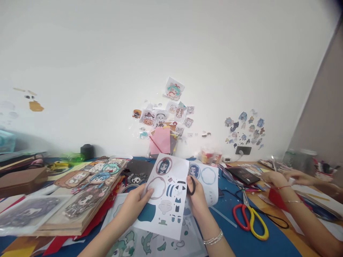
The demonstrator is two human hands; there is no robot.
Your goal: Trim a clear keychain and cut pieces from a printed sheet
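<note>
My left hand holds up a white printed sheet with cartoon character parts, thumb on its left edge. At the sheet's right edge, my right hand grips black-handled scissors, fingers through the loops; the blades are hidden behind the paper. A second printed sheet lies just behind my right hand on the blue table.
Red-and-yellow scissors lie to the right. Another person's hands work at the far right with red paper. Stacked boards with cartoon cutouts fill the left. Stickers and a pink sheet hang on the wall behind.
</note>
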